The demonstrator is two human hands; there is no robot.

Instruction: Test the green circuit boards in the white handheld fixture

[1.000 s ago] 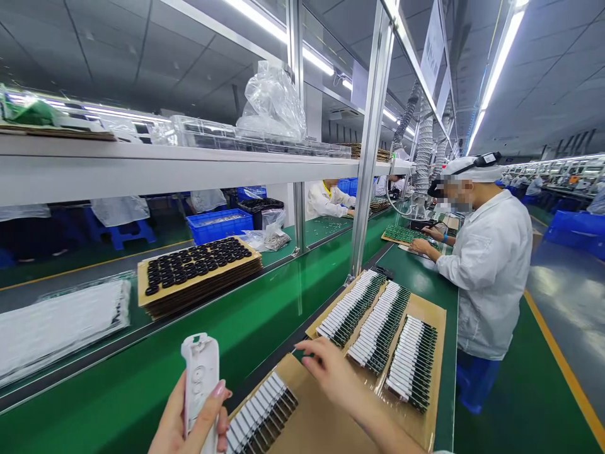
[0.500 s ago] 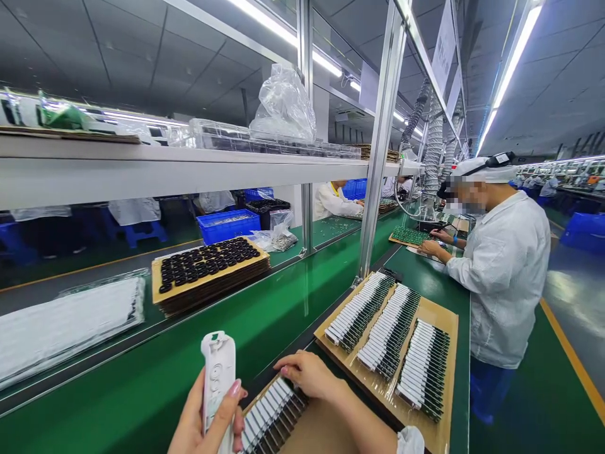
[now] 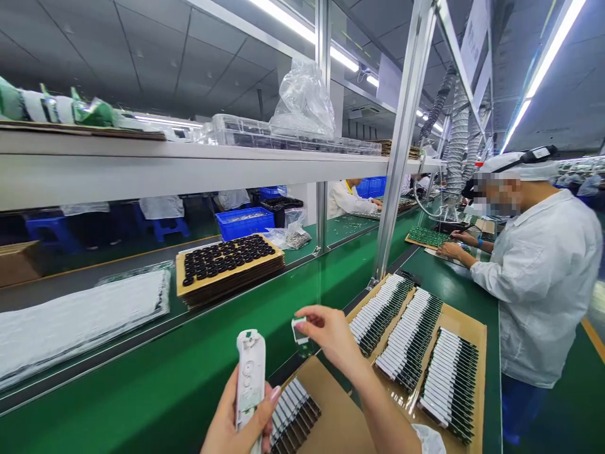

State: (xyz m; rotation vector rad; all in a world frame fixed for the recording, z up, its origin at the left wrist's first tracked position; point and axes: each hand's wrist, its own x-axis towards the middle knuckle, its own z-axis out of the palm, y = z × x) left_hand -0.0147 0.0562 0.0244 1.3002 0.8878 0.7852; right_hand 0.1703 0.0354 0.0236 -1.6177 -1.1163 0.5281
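My left hand [image 3: 224, 422] grips a long white plastic housing shell [image 3: 250, 369] upright, its hollow inner side facing me and the thumb across its lower part. To the right, my right hand [image 3: 333, 337] pinches a small white part with a clear and greenish lower portion [image 3: 299, 331] between thumb and fingers, apart from the shell. Below both hands a short row of white-and-dark parts [image 3: 293, 413] lies on a cardboard sheet [image 3: 338, 403]; my left hand hides its near end.
At right, a cardboard tray [image 3: 479, 359] bears three rows of white-and-green parts. Across the green channel are stacked boards with black rings [image 3: 231, 260] and white sheeting [image 3: 85, 315]. A metal post [image 3: 401, 145] rises ahead. A co-worker [image 3: 543, 271] works at the right.
My right hand has lifted from the row of parts, moving up and right with a small white part in its fingers. The view has turned left; my left hand still holds the shell.
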